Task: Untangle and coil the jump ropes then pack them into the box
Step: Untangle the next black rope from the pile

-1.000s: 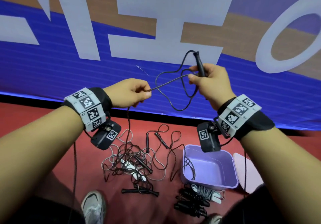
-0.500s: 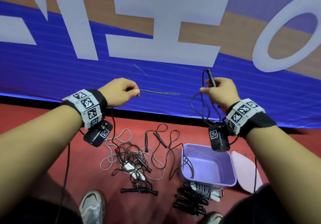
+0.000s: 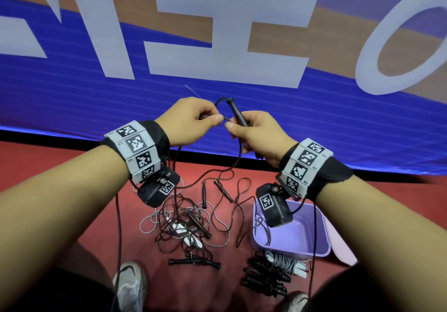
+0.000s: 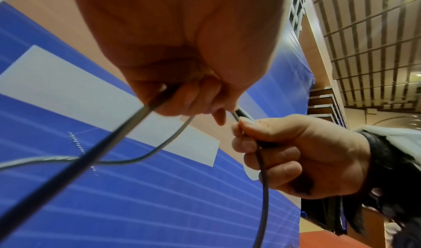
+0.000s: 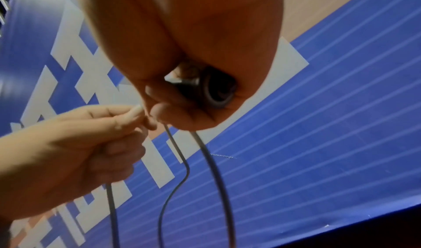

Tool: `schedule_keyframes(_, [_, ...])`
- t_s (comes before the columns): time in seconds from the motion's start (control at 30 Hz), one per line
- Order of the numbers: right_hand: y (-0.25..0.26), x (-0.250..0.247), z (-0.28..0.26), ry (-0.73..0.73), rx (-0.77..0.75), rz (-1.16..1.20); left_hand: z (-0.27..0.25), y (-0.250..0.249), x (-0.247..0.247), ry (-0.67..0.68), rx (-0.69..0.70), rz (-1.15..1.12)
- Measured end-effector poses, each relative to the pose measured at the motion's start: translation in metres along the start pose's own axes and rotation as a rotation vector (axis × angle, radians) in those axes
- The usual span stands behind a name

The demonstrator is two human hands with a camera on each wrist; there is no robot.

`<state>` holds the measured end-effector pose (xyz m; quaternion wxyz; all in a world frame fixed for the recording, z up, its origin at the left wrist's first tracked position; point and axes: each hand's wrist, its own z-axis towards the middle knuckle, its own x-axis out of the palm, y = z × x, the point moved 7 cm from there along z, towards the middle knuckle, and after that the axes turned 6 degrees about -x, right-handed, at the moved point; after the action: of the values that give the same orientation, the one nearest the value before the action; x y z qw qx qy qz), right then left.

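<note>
Overhead, 1 blue banner (image 3: pixel 217 108) w/ large white letters filled the background, above a red floor (image 3: pixel 60 166). On the floor, 1 lilac box (image 3: pixel 302 241) sat open, its lid (image 3: pixel 343 248) flat just to the right; a loop of dark rope hung over the box's left rim. Left of the box lay 1 tangled pile of ropes (image 3: pixel 188 224), dark and white cords mixed, count of ropes unclear. In front of the box: 2 coiled bundles, 1 black (image 3: pixel 263 277), 1 grey-white (image 3: pixel 287 263), touching. 2 shoes showed at the bottom edge. Both hands were raised, nearly touching. Right hand (image 3: pixel 256 135) was curled round 1 black handle (image 3: pixel 238 115), upright, thumb and forefinger also pinching the cord. Left hand (image 3: pixel 191 120) pinched the same black cord (image 3: pixel 238 156) between thumb and forefinger, other fingers curled; cord hung down to the pile.
</note>
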<state>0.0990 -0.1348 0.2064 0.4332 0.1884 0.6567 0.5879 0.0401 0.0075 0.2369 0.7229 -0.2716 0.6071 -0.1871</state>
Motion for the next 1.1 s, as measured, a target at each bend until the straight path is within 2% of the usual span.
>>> schedule_keyframes(0.13, [0.005,-0.021,0.007,-0.142,-0.05,-0.019,-0.001,0.016,0.01,0.204,-0.08,-0.018])
schedule_keyframes(0.23, [0.009,-0.041,0.008,-0.282,-0.075,-0.024,-0.005,0.03,0.022,0.351,-0.138,-0.146])
schedule_keyframes(0.4, [0.007,-0.102,0.007,-0.61,-0.061,0.008,-0.014,0.072,0.033,0.494,-0.299,-0.18])
schedule_keyframes(0.47, [0.0,-0.12,0.004,-0.653,-0.052,0.012,-0.016,0.086,0.029,0.485,-0.316,-0.129])
schedule_keyframes(0.57, [-0.014,-0.124,0.001,-0.58,-0.022,-0.091,-0.016,0.09,0.012,0.328,-0.304,-0.03])
schedule_keyframes(0.67, [-0.023,-0.112,0.001,-0.495,0.022,-0.129,-0.014,0.07,-0.002,0.196,-0.218,0.049])
schedule_keyframes(0.87, [-0.004,-0.039,0.0,-0.159,-0.068,-0.118,-0.015,0.015,-0.005,0.098,-0.021,0.096])
schedule_keyframes(0.97, [0.002,-0.003,-0.002,0.009,-0.111,-0.128,-0.014,0.0,-0.004,0.031,0.028,0.091])
schedule_keyframes(1.03, [0.004,0.007,-0.002,0.042,-0.131,-0.173,-0.01,0.001,-0.006,-0.022,0.016,0.048])
schedule_keyframes(1.1, [0.004,0.007,0.0,0.005,-0.128,-0.202,-0.007,0.008,-0.008,-0.021,-0.023,-0.004])
